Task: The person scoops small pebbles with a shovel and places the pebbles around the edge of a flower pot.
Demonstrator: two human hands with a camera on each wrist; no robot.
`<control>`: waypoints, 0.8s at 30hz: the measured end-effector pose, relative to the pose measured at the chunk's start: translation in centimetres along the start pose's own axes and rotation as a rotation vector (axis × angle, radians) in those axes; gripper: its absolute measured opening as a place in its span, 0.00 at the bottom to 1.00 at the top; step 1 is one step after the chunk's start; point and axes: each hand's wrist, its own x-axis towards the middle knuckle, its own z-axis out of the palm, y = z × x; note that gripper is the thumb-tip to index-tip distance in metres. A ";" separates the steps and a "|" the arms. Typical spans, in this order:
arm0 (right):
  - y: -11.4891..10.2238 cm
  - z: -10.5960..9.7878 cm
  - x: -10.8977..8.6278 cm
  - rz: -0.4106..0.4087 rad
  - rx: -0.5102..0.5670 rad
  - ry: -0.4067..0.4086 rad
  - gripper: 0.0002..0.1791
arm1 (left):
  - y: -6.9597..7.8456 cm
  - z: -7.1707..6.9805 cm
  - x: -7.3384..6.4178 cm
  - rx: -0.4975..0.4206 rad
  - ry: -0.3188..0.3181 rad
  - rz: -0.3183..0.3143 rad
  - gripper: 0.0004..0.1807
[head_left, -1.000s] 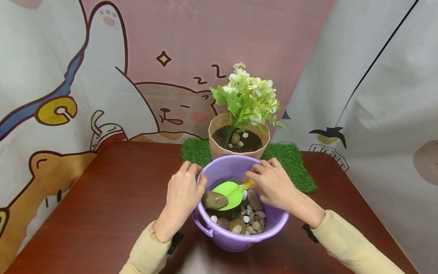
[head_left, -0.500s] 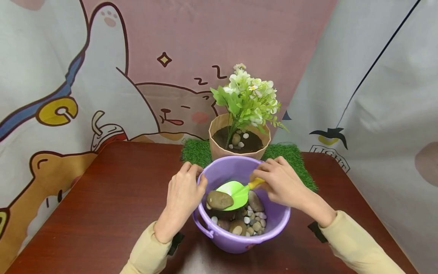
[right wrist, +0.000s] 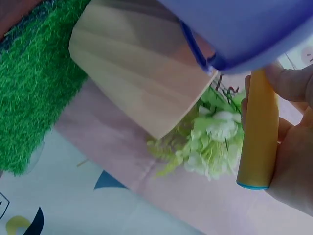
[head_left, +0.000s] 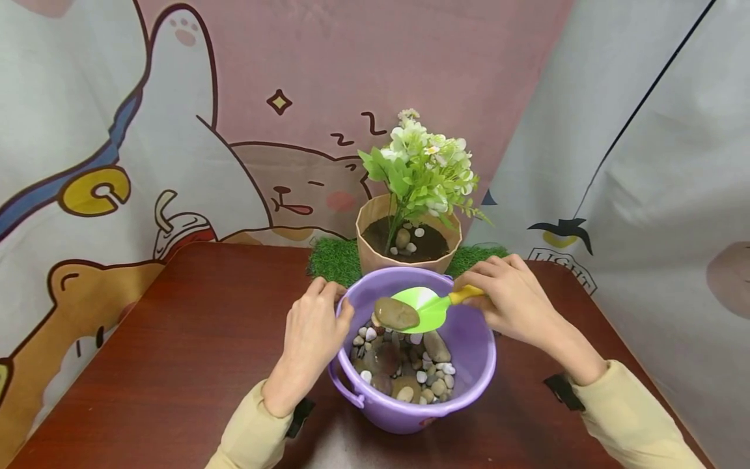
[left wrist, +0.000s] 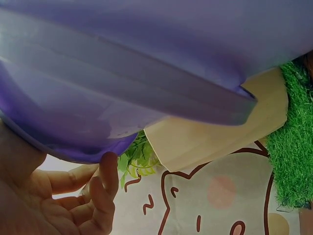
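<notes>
A purple bucket point(head_left: 404, 409) with pebbles and larger stones point(head_left: 436, 346) inside stands on the table. At its left side my left hand point(head_left: 316, 326) holds the rim, thumb inside; the left wrist view shows fingers of the left hand point(left wrist: 93, 196) at the rim's edge. My right hand point(head_left: 515, 296) grips the yellow handle of a small green trowel point(head_left: 432, 314) over the bucket's opening. One large brown stone point(head_left: 396, 314) lies on the trowel's blade. In the right wrist view the trowel's handle point(right wrist: 259, 132) runs through the curled fingers.
Behind the bucket a beige flowerpot point(head_left: 404, 264) with soil, a few stones and white flowers point(head_left: 430, 163) stands on a green grass mat point(head_left: 336, 259). The brown table point(head_left: 222, 326) extends to both sides. Printed cloth point(head_left: 328, 65) hangs behind.
My right hand has lifted the trowel, stone on its blade, up and to the right, uncovering more pebbles in the bucket. The left hand has stayed at the rim.
</notes>
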 end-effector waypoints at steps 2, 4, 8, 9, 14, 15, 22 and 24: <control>0.3 -0.4 0.0 0.021 -0.010 0.005 0.16 | 0.0 0.0 0.0 0.001 0.000 -0.001 0.06; 0.6 -0.7 0.0 0.046 -0.025 0.008 0.14 | 0.0 0.0 0.0 0.000 0.000 -0.001 0.06; 1.4 -1.2 0.1 0.112 -0.057 0.016 0.12 | 0.0 0.0 0.0 -0.001 -0.002 -0.005 0.07; 1.6 -1.3 0.1 0.126 -0.066 0.019 0.12 | 0.0 0.0 0.0 -0.002 -0.002 -0.004 0.06; 2.4 -1.4 0.4 0.186 -0.117 0.036 0.11 | 0.0 0.0 0.0 -0.005 -0.001 -0.003 0.06; 2.5 -1.4 0.5 0.198 -0.122 0.038 0.11 | -0.1 0.0 0.0 -0.005 -0.002 -0.003 0.06; 3.1 -1.2 1.4 0.303 -0.142 0.013 0.09 | -0.1 0.0 0.0 -0.005 -0.005 -0.006 0.07; 3.2 -1.0 1.8 0.337 -0.151 -0.008 0.09 | -0.1 0.0 0.0 -0.005 -0.005 -0.006 0.07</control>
